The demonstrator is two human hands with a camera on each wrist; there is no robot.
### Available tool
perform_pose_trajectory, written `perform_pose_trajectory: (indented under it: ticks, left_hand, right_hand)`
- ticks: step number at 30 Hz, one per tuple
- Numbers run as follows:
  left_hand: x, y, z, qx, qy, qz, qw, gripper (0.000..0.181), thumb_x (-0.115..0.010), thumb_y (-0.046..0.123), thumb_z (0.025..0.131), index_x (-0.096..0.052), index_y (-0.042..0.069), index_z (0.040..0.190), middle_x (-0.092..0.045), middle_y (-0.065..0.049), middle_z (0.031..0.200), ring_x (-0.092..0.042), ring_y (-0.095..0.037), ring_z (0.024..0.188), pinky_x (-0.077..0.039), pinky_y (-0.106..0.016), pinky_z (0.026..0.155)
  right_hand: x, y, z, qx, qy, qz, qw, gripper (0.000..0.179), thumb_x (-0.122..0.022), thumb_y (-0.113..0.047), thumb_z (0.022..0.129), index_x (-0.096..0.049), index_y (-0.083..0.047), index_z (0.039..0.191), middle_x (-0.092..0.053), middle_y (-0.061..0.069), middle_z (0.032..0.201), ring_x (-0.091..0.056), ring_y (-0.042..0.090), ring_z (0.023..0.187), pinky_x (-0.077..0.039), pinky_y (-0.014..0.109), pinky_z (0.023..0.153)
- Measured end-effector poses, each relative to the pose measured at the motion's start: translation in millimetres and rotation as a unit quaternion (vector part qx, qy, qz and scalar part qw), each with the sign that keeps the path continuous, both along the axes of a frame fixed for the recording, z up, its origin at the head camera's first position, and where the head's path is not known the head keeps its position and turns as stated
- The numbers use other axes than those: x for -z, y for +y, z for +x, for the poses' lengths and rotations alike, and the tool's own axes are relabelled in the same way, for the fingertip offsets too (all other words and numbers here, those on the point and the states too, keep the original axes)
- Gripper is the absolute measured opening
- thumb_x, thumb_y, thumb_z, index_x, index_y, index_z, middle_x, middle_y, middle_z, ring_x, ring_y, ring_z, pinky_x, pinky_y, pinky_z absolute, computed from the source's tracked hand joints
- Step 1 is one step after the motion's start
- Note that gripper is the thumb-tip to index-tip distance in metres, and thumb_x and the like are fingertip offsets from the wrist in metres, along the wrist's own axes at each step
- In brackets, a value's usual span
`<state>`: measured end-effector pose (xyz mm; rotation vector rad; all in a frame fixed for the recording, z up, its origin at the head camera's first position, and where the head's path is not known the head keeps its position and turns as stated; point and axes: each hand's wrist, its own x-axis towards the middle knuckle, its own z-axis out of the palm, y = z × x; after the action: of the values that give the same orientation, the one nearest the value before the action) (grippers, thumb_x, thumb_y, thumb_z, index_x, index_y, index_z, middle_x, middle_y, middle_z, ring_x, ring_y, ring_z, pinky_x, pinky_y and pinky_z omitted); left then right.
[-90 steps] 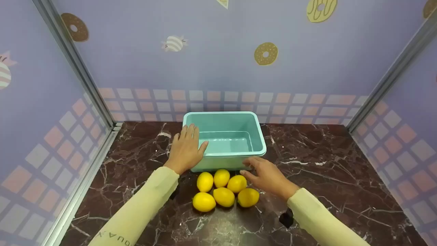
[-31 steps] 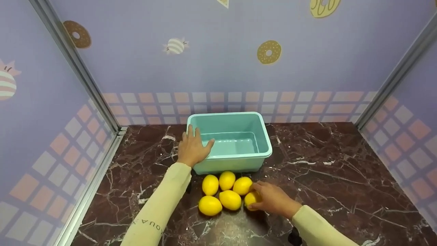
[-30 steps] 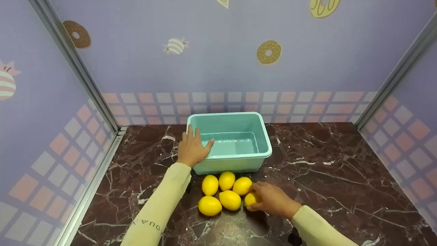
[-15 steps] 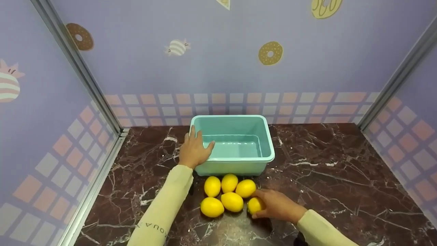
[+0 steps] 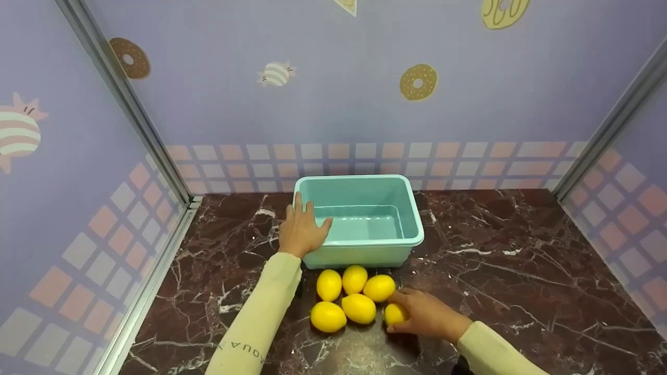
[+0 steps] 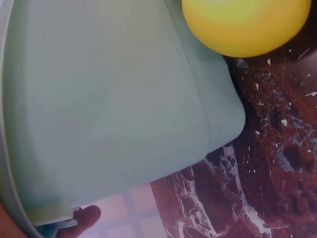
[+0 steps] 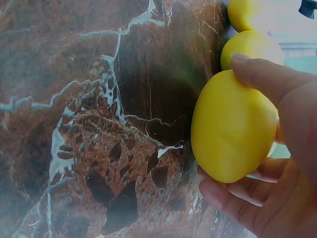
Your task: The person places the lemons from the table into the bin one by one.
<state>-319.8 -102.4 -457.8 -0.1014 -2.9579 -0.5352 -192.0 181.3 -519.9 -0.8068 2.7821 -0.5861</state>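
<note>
My left hand (image 5: 302, 232) rests on the left end of a pale teal plastic bin (image 5: 359, 255), fingers spread and straight over the rim. In the left wrist view, one fingertip (image 6: 86, 218) shows just below the rim beside the bin's outer wall. My right hand (image 5: 427, 315) holds a yellow lemon (image 7: 233, 126), its thumb on one side and fingers on the other. That lemon is the rightmost of a small group in front of the bin. Closest to it are one lemon (image 5: 359, 308) in the front row and another lemon (image 5: 380, 288) behind.
Three lemons, a left front one (image 5: 328, 316), a left back one (image 5: 329, 285) and a middle back one (image 5: 355, 279), lie close to the bin's front wall. Everything stands on a dark red marbled tabletop (image 5: 500, 291). Purple patterned panels (image 5: 344, 120) enclose the back and sides.
My right hand has come down from near the bin's front and taken hold of the rightmost lemon, which now sits slightly farther from its neighbours. The left hand stays on the bin.
</note>
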Motion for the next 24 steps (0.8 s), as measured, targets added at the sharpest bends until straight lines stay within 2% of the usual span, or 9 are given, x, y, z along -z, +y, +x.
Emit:
perform_pose_trajectory:
  ticks: [5,10,19,24]
  left_hand:
    - [2.1,-0.2,-0.3,-0.002,0.004,0.005,1.0000,0.072,-0.048,0.058,0.092,-0.042,0.008,0.144,-0.009,-0.017,0.162,-0.029,-0.039,0.142,-0.049,-0.056,0.089]
    - [2.0,0.2,-0.4,-0.003,0.003,0.002,1.0000,0.072,-0.048,0.057,0.093,-0.042,0.008,0.144,-0.007,-0.018,0.162,-0.028,-0.039,0.142,-0.049,-0.056,0.089]
    - [2.0,0.5,-2.2,-0.004,-0.001,-0.011,0.9999,0.069,-0.046,0.056,0.094,-0.043,0.008,0.143,-0.008,-0.018,0.162,-0.031,-0.040,0.140,-0.049,-0.057,0.087]
    - [3.1,-0.4,-2.3,0.000,0.003,-0.015,0.9999,0.069,-0.041,0.058,0.095,-0.045,0.008,0.142,-0.009,-0.019,0.162,-0.032,-0.040,0.139,-0.050,-0.057,0.085]
  right_hand:
    - [-1.0,1.4,-1.7,0.004,0.011,0.007,0.9999,0.050,-0.077,-0.049,0.075,-0.063,-0.015,0.110,-0.067,0.006,0.108,-0.062,0.022,0.094,-0.051,0.041,0.080]
    - [-4.1,2.9,-2.8,0.007,0.014,0.010,0.9998,0.051,-0.075,-0.052,0.075,-0.063,-0.017,0.110,-0.067,-0.001,0.097,-0.058,0.014,0.082,-0.046,0.033,0.067]
    - [-9.7,1.9,-2.6,0.028,0.031,0.005,0.9991,0.044,-0.068,-0.059,0.079,-0.063,-0.020,0.100,-0.061,-0.008,0.081,-0.051,0.008,0.069,-0.041,0.028,0.060]
    - [-11.6,0.5,-2.4,0.039,0.043,0.003,0.9983,0.047,-0.068,-0.059,0.080,-0.064,-0.017,0.101,-0.063,-0.004,0.088,-0.050,0.008,0.069,-0.041,0.028,0.060]
